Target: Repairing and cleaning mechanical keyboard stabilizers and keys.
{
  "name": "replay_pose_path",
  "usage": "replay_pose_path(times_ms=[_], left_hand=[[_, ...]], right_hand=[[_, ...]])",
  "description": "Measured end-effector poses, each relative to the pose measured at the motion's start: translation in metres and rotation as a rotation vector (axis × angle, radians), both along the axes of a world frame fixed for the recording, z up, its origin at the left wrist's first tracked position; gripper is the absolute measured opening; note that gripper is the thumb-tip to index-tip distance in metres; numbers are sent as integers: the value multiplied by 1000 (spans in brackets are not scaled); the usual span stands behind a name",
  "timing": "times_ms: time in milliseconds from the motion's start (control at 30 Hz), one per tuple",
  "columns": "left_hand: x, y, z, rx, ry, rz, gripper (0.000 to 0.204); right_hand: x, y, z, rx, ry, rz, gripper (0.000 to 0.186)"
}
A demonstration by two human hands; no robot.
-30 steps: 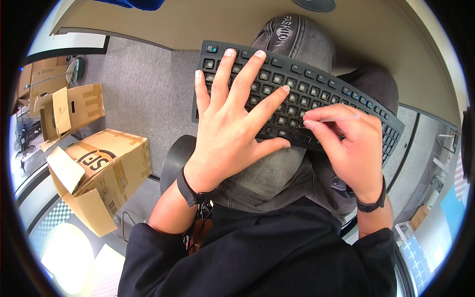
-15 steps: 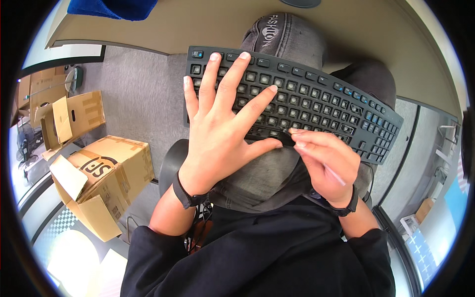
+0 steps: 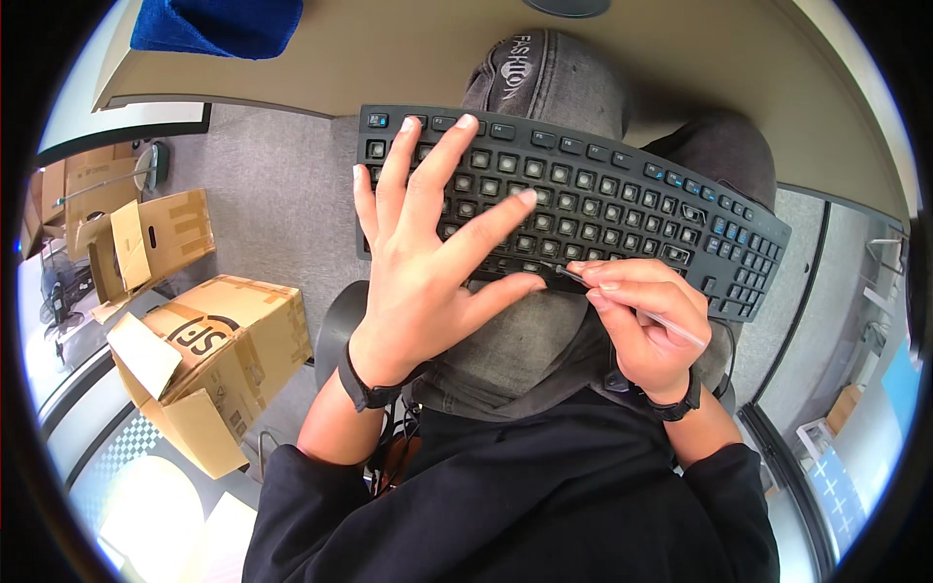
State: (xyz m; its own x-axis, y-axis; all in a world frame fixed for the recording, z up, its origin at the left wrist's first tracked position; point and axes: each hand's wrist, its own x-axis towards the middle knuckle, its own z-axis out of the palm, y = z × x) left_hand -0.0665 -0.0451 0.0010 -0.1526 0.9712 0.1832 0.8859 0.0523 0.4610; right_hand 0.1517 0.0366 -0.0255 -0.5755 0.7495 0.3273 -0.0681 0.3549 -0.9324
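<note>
A black keyboard [image 3: 603, 209] lies across my lap, tilted down to the right. Most keycaps of its main block are off, baring pale square sockets, while the top row and number pad keep theirs. My left hand [image 3: 423, 243] is spread over the keyboard's left part, fingertips resting on it and covering some sockets. Pinched in my right hand [image 3: 651, 321] is a thin tool with a clear handle [image 3: 677, 328] and a dark slender tip [image 3: 571, 275]. That tip reaches the keyboard's near edge, close to my left thumb; its exact kind I cannot make out.
A beige desk panel [image 3: 389, 58] spans the far side, with a blue cloth-like item [image 3: 219, 27] at its left. Two cardboard boxes, an opened one [image 3: 243, 340] and another behind it [image 3: 170, 233], stand on the grey floor at left. A cable [image 3: 729, 355] hangs by my right wrist.
The tool's dark tip has shifted slightly left along the near edge and shows more. My left hand stays spread on the keyboard. The whole view has shifted a little.
</note>
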Motion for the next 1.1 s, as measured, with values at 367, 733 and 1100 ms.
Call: replay_pose_path(times_ms=[367, 733, 1100], left_hand=[[0, -4, 2, 87, -28, -170, 25], [-64, -14, -18, 722, -342, 597, 11], [-45, -7, -20, 159, -305, 261, 60]], right_hand=[[1, -1, 13, -74, 93, 81, 20], [-12, 2, 5, 61, -17, 17, 18], [-39, 5, 12, 321, -130, 63, 20]])
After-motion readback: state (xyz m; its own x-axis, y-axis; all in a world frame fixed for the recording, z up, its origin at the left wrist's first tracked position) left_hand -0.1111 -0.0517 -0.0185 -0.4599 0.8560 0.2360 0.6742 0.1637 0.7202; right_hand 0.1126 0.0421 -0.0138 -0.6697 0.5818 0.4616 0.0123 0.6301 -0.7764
